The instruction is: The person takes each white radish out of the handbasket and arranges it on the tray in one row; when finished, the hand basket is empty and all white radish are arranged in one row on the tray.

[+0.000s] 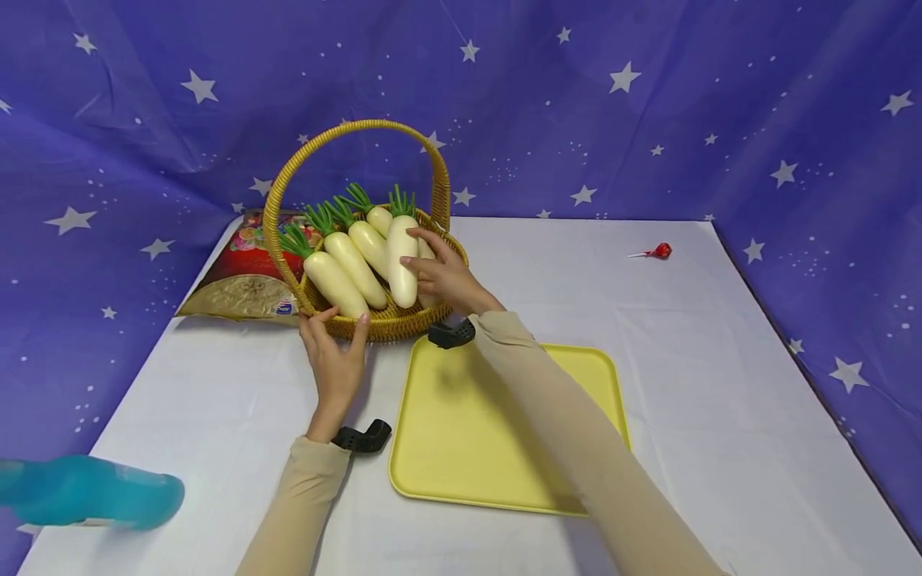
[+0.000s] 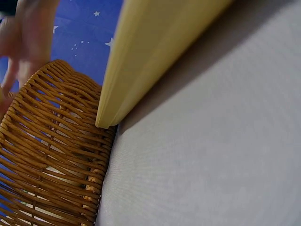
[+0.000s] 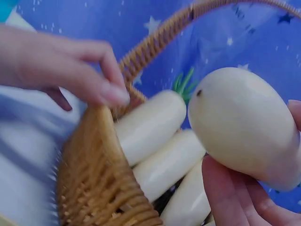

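A wicker basket (image 1: 396, 326) with a tall arched handle holds several white radishes (image 1: 334, 284) with green tops. My right hand (image 1: 454, 280) grips one white radish (image 1: 401, 262) between thumb and fingers, at the basket's right side. In the right wrist view this radish (image 3: 244, 122) is raised over the others, its rounded end with a dark spot facing the camera. With bent fingers my left hand (image 1: 334, 364) holds the basket's front left rim. The right wrist view shows that hand (image 3: 80, 70) at the rim, beside the nearest radish.
A yellow tray (image 1: 468, 448) lies in front of the basket, partly under my right arm. A red and gold bag (image 1: 245, 272) lies behind the basket's left side. A teal bottle (image 1: 101, 492) is at the front left, and a red lollipop (image 1: 661, 251) at the back right.
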`<act>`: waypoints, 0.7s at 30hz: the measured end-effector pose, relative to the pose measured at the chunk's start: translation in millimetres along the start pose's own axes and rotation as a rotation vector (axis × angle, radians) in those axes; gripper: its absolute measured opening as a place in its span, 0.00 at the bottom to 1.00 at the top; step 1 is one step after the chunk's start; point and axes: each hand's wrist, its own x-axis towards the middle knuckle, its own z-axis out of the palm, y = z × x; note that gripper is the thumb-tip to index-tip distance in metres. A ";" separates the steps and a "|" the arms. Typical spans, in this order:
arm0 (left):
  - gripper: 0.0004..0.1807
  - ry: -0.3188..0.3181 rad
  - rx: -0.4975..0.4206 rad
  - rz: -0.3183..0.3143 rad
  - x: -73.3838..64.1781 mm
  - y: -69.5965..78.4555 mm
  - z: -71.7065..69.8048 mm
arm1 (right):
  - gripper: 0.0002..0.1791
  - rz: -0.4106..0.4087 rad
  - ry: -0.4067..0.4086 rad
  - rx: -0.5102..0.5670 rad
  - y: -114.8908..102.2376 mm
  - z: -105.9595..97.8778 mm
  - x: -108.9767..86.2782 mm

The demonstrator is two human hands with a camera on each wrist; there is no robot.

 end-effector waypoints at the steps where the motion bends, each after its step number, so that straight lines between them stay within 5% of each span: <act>1: 0.28 0.002 0.000 0.005 -0.2 -0.4 0.2 | 0.26 -0.004 -0.009 0.016 -0.7 -0.1 -4.3; 10: 0.27 0.018 0.009 0.044 2.6 -1.5 -2.4 | 0.28 -0.011 0.000 -0.024 -4.2 17.8 -80.4; 21: 0.28 0.002 0.009 0.025 3.1 -1.6 -1.2 | 0.33 0.005 -0.038 -0.095 30.3 41.9 -169.2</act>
